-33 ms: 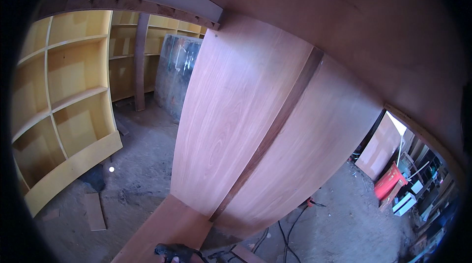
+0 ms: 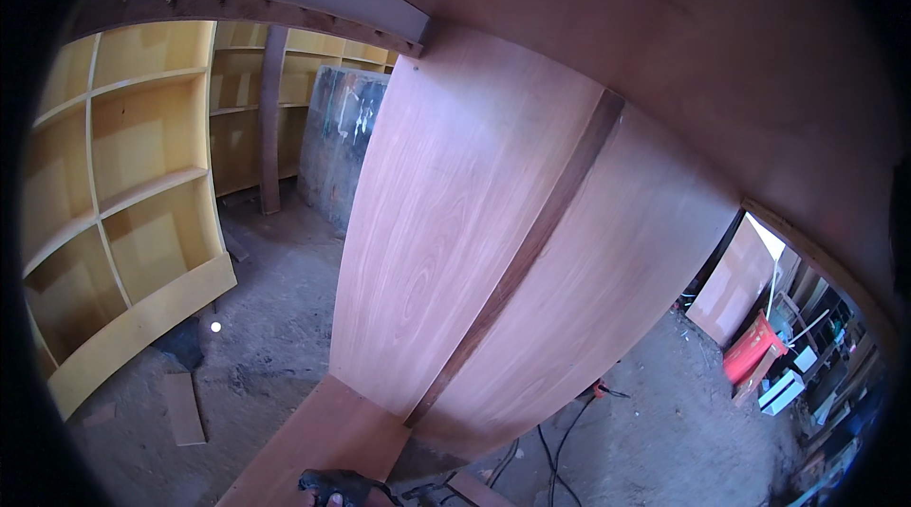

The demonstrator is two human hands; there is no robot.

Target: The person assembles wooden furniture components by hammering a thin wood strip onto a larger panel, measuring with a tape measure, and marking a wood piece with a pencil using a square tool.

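Note:
At the lower edge, a dark, rounded object that looks like a hand-held power tool [image 2: 343, 482] lies over a reddish-brown wooden board [image 2: 318, 436]. Fingertips, apparently of my left hand [image 2: 334, 500], press against its near side; the picture's edge cuts off the rest. A bit of skin shows to the right of these fingers, but whether it belongs to my right hand I cannot tell. Beyond the tool rises a large pinkish wood panel [image 2: 446, 222], with a dark brown strip [image 2: 522, 270] running lengthwise between its two faces.
Yellow shelving [image 2: 152, 137] stands at the left, near a stained grey block [image 2: 342, 142]. Black cables [image 2: 555, 469] trail over the floor right of the board. A loose wood offcut [image 2: 184, 407] lies at lower left. A red container [image 2: 752, 350] stands far right. A brown panel [image 2: 683, 61] hangs overhead.

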